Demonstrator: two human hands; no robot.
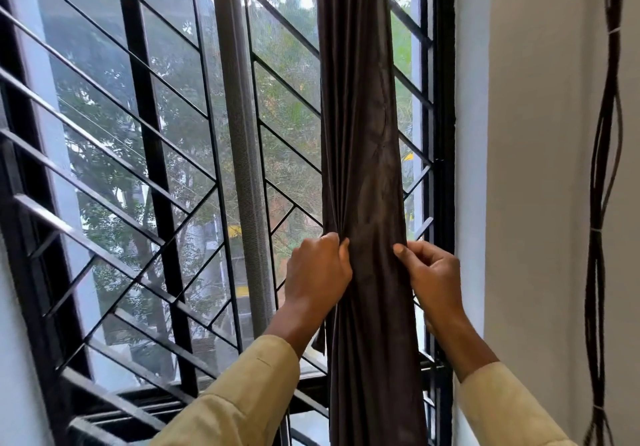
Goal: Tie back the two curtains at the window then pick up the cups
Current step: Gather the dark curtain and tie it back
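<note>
Gripping the left edge of the gathered curtain [360, 133], the fingers [344, 248] of the left hand [317, 269] are curled round a fold, thumb at the front, the other fingertips hidden behind the fabric. Right hand [433, 272] is at the same height on the opposite edge, thumb and forefinger pinching the cloth and the remaining fingers curled in toward the palm. Both hands are clenched on fabric, with the bundle squeezed narrow between them. The curtain is dark brown, bunched into one vertical column that hangs in front of the right part of the window, flaring a little above and below the grip. A narrow strip of the same dark cloth [320, 338] dangles just below the left hand; tie or hem, cannot tell. Pale tan sleeves [249, 393] cover both forearms. Behind the curtain is a black window grille [138, 133] of slanted bars, and a grey upright post [242, 133] stands to the curtain's left. The black window frame [445, 99] runs just beside the curtain's right edge. Trees [104, 116] are visible through the glass. On the far right is a white wall [536, 168], with dark cables [599, 203] hanging down it.
</note>
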